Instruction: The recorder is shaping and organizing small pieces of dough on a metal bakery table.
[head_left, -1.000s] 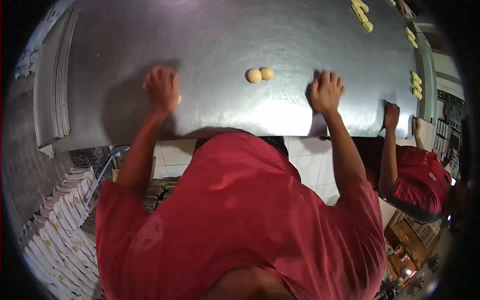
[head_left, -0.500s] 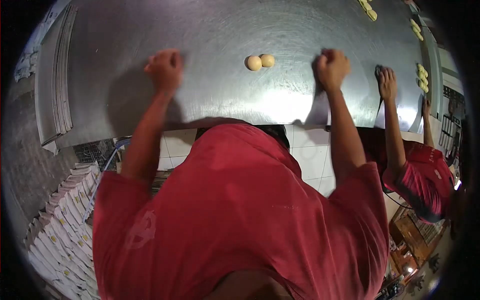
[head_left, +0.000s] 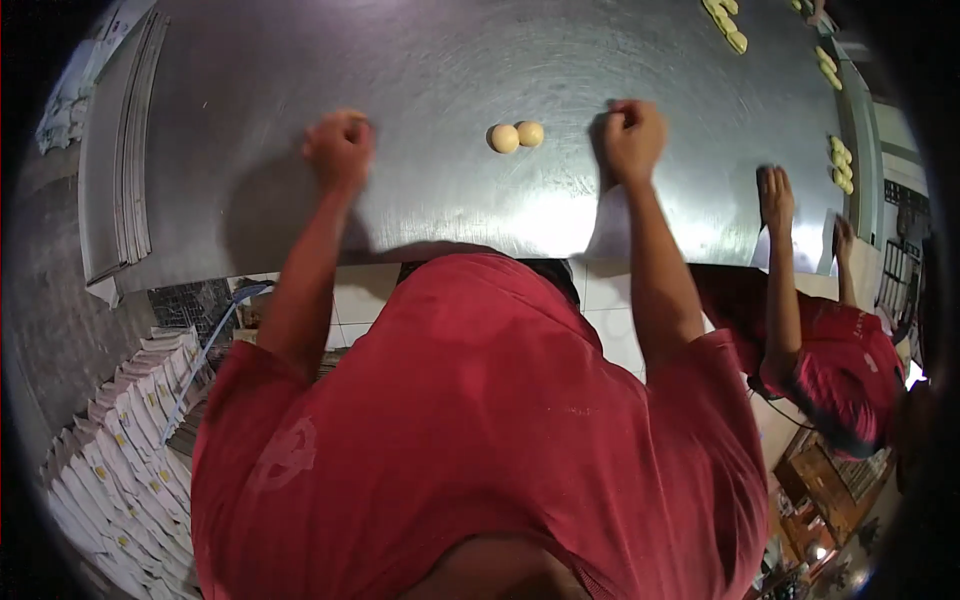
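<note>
Two smooth pale-yellow dough balls touch each other on the metal tabletop: the left ball (head_left: 504, 138) and the right ball (head_left: 530, 133). To their left, my left hand (head_left: 338, 152) is curled down against the table; a sliver of something pale shows at its far edge. My right hand (head_left: 636, 142) is likewise closed, knuckles up, to the right of the balls. Whatever lies under the curled fingers of either hand is hidden. Both arms reach forward over the near table edge, apart from the two balls.
Beyond my right hand, a co-worker's hand (head_left: 776, 200) rests at the same metal table (head_left: 420, 60). Shaped yellow dough pieces (head_left: 727, 25) lie at the far right, with more dough pieces (head_left: 841, 165) along the right edge. Stacked trays (head_left: 140, 140) border the left; sacks (head_left: 130, 450) stand below.
My right hand has shifted left toward the dough balls, and my left hand slightly right. The whole view has shifted a little. At right, the co-worker's hands have moved.
</note>
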